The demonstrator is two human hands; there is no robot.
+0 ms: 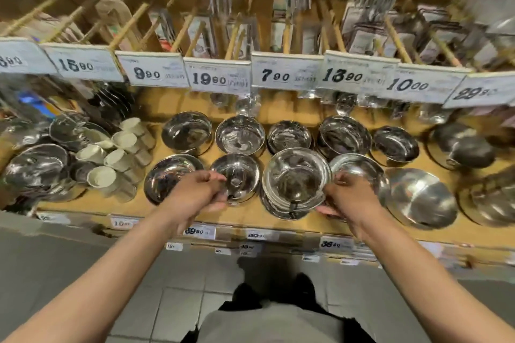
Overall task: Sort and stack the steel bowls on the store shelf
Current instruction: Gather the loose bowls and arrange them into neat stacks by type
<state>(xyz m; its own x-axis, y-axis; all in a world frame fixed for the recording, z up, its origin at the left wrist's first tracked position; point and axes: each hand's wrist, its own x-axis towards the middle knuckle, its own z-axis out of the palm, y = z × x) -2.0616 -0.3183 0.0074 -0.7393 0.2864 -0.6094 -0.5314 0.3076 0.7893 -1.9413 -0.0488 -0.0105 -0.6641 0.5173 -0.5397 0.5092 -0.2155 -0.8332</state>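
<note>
Both hands at the steel bowls, front row of the shelf [250, 216].
Left hand [199, 193] pinches a small bowl [237, 179]; right hand [347, 196] grips the bowl stack [292, 186] at its 3 o'clock rim. Mid-sort, probably; next, nest matching sizes squarely.

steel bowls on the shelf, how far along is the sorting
Partly done: the back row of bowls stands in line. In hand: the right hand grips the nested stack; the left hand holds a smaller bowl. Left: single front bowls.
</note>
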